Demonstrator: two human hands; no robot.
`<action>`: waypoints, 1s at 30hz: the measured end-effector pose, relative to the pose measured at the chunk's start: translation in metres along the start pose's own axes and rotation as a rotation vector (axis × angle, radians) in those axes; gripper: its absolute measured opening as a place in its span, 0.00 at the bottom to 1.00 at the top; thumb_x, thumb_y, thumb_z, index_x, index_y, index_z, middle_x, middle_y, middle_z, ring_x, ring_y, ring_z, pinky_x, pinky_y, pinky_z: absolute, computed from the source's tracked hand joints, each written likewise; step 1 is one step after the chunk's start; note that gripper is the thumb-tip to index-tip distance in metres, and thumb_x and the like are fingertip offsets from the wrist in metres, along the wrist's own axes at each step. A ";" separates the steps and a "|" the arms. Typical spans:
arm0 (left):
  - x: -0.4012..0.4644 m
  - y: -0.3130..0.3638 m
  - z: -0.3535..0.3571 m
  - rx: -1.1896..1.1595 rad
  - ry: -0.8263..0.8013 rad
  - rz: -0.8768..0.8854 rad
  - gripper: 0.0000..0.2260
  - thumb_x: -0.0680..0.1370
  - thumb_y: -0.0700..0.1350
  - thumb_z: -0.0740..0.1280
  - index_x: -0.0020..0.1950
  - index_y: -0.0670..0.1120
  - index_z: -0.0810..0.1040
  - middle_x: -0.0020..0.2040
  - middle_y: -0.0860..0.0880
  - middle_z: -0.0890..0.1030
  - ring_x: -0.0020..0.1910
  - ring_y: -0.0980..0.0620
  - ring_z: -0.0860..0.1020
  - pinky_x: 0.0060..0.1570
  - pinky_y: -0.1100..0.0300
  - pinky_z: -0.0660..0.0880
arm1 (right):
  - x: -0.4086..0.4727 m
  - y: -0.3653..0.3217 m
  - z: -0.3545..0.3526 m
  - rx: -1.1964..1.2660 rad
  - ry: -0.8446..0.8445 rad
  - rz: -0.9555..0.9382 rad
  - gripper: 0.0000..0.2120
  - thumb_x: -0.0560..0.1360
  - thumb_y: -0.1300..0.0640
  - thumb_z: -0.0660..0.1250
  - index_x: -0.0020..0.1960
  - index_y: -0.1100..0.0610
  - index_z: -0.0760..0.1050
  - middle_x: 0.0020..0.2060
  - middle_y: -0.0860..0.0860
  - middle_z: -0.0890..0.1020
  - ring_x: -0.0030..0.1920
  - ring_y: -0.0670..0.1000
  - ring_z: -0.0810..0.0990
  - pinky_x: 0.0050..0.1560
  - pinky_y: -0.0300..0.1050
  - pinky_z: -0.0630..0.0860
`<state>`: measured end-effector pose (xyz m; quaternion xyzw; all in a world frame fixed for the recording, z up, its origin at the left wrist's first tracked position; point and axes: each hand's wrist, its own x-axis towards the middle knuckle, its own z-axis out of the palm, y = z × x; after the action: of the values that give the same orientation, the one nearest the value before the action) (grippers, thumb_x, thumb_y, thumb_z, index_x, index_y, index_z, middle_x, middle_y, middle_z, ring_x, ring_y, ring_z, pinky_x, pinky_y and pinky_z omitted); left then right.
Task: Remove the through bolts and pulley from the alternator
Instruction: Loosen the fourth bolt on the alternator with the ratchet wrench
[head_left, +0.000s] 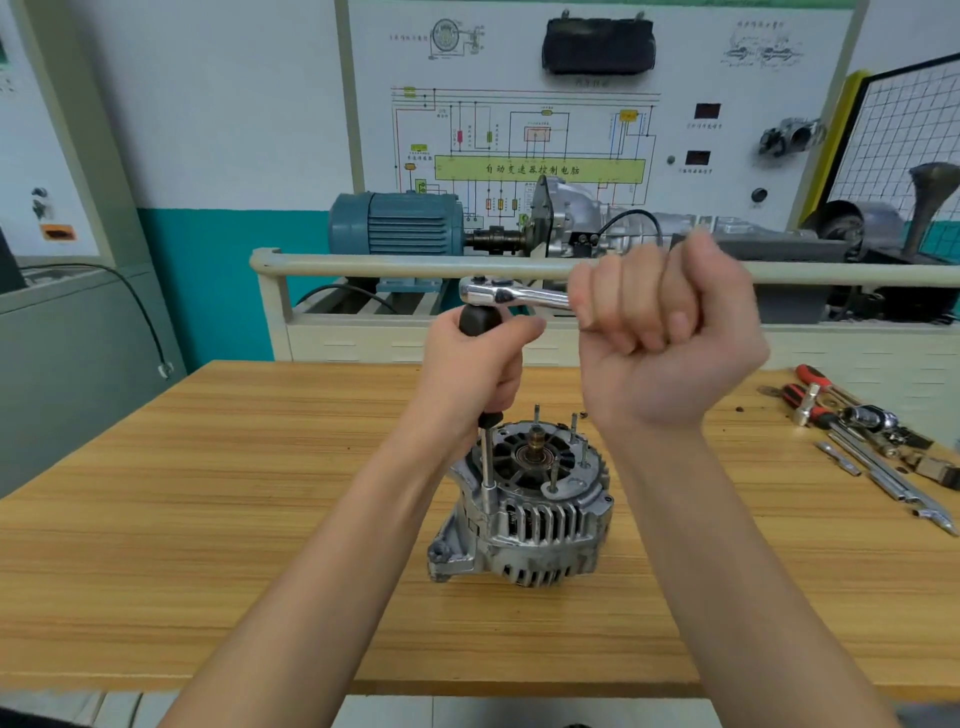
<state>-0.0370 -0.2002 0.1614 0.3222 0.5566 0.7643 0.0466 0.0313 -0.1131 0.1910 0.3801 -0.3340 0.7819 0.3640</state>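
Near the middle of the wooden table, well clear of every edge, the alternator stands with its open end up and bare wood all around it. Left hand grips the black handle of an upright extension bar whose socket sits on a through bolt at the housing rim. Right hand is fisted round the ratchet handle above. Loose tools lie by the table's right edge
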 end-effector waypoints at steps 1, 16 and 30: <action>0.001 0.000 0.004 0.026 0.067 0.004 0.19 0.76 0.34 0.66 0.30 0.47 0.63 0.21 0.53 0.62 0.18 0.55 0.57 0.20 0.68 0.56 | -0.005 0.003 0.006 -0.130 -0.064 -0.109 0.23 0.74 0.64 0.54 0.22 0.52 0.57 0.17 0.46 0.60 0.19 0.45 0.59 0.25 0.41 0.58; 0.005 0.001 -0.007 -0.074 -0.251 -0.012 0.15 0.72 0.42 0.68 0.26 0.46 0.69 0.20 0.51 0.66 0.17 0.53 0.62 0.20 0.66 0.61 | 0.023 -0.001 -0.030 0.399 0.172 0.240 0.23 0.72 0.59 0.54 0.18 0.54 0.62 0.13 0.47 0.61 0.20 0.47 0.51 0.24 0.36 0.59; 0.008 -0.001 0.010 0.027 0.037 -0.074 0.24 0.76 0.33 0.62 0.24 0.51 0.62 0.20 0.54 0.59 0.17 0.56 0.55 0.21 0.69 0.53 | -0.003 0.006 0.000 -0.030 0.037 -0.147 0.24 0.73 0.63 0.54 0.20 0.51 0.62 0.16 0.46 0.61 0.18 0.45 0.57 0.25 0.39 0.57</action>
<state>-0.0379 -0.1887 0.1660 0.2881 0.5791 0.7603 0.0602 0.0276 -0.1176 0.1867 0.3836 -0.3101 0.7549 0.4322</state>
